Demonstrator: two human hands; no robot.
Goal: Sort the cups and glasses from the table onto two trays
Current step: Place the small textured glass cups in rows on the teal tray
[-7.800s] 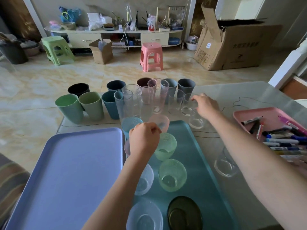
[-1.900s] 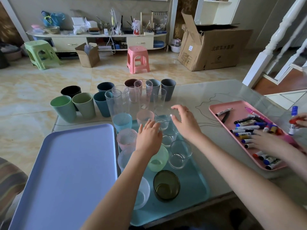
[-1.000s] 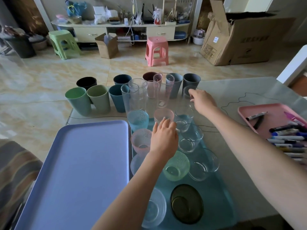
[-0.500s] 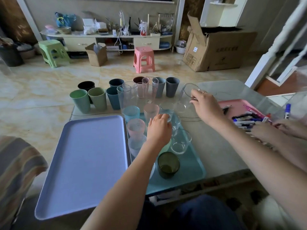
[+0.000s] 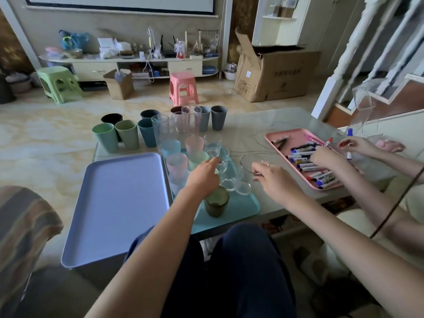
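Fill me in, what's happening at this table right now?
A person is sorting drinkware. The right hand holds a clear glass by its rim at the right edge of the teal tray, which already carries a cluster of tinted and clear glasses. The left hand reaches in over those glasses. The purple tray holds nothing, and the opaque cups stand at the table's far side, along with some tall glasses. Another person's hands handle markers at a pink tray.

Cardboard box (image 5: 278,73): printed txt + white label, prob. illegible.
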